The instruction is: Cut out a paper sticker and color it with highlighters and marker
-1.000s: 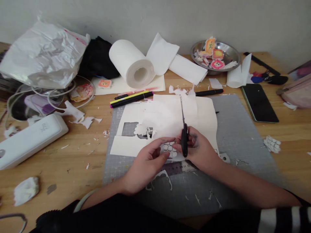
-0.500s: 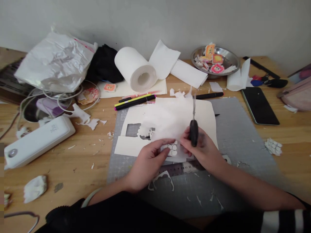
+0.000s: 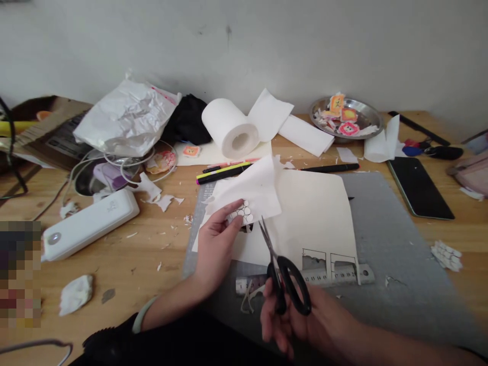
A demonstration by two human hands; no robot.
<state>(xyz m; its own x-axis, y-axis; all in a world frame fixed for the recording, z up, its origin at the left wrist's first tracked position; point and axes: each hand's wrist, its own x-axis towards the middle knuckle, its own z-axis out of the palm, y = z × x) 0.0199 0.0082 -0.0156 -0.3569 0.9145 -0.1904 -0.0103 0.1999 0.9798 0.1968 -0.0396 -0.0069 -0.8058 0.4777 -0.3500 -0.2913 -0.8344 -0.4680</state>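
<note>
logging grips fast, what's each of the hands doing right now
left hand: closed, holding paper
right hand: closed, holding scissors

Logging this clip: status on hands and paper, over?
Left hand pinching thin paper sheet. Right hand holding scissors, tip near sheet edge. Nothing between them.

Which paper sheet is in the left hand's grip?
The thin white sheet printed with small circles, lifted by the left hand. The larger cream sheet lies flat on the grey mat, notches cut in its near edge.
</note>
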